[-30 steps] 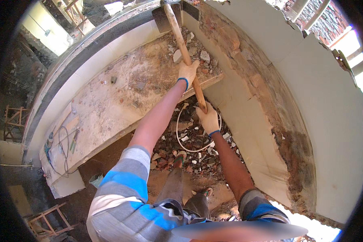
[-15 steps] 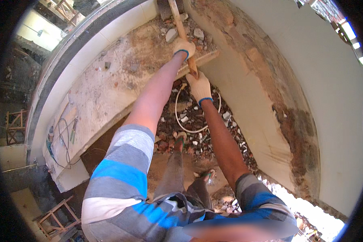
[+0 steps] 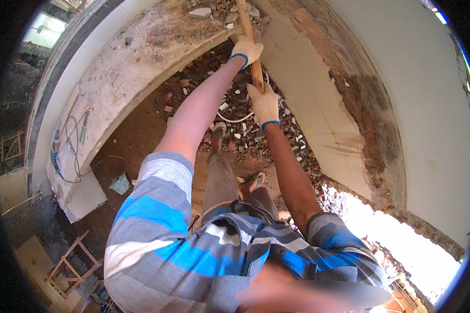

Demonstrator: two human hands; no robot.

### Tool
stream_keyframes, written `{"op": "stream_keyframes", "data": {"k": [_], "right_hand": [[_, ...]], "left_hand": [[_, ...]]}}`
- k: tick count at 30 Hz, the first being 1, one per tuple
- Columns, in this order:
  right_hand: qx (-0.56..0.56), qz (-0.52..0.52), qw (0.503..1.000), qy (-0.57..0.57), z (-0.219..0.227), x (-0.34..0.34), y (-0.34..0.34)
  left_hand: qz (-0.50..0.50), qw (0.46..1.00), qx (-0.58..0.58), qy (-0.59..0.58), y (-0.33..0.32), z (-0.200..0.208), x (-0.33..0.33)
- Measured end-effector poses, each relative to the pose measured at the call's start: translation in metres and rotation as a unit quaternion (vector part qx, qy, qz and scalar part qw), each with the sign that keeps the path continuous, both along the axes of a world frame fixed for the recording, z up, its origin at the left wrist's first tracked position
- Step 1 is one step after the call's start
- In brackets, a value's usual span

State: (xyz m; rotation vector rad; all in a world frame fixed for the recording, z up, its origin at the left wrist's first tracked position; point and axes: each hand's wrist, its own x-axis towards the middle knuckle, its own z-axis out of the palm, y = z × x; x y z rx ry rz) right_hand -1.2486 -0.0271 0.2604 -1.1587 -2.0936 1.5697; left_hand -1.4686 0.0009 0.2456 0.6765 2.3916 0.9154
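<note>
My left hand (image 3: pixel 247 50), in a cream knit glove with a blue cuff, is wrapped round a long wooden handle (image 3: pixel 251 39). Lower down, my right hand (image 3: pixel 265 106), gloved the same way, grips the handle's near end. The handle points away from me and runs out at the top of the picture, so whatever its far end carries is hidden. Beneath it lie the far part of a stained, dusty slab (image 3: pixel 117 86) and loose grey and white chunks (image 3: pixel 200 13). Both arms are stretched forward.
Broken brick and tile rubble (image 3: pixel 240 141) covers the ground by my sandalled feet, with a white hose (image 3: pixel 238 119) looped in it. A wall with torn plaster (image 3: pixel 368 125) stands right. A corded tool (image 3: pixel 56 151) lies on the slab's left end; a pale bucket (image 3: pixel 120 184) sits below.
The view has shifted, bringing the slab higher in the picture and the bucket into sight. Both hands keep their hold; the handle sits slightly farther right and higher in the picture.
</note>
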Motion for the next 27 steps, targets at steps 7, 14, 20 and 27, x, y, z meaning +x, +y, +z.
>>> {"op": "stream_keyframes", "data": {"k": [7, 14, 20, 27], "right_hand": [[-0.020, -0.004, 1.000, -0.004, -0.041, 0.158, 0.002], [0.021, 0.000, 0.990, -0.139, -0.059, 0.296, -0.014], [-0.035, -0.002, 0.997, -0.075, -0.057, 0.266, -0.035], [-0.194, 0.063, 0.978, 0.046, -0.056, 0.086, -0.030]], "left_hand": [[0.053, 0.995, 0.055, -0.060, -0.008, -0.023, 0.167], [0.020, 0.973, 0.094, -0.209, -0.040, -0.052, 0.299], [0.008, 0.971, 0.080, -0.224, -0.077, -0.026, 0.268], [0.071, 0.991, 0.095, -0.059, -0.089, 0.011, 0.097]]}}
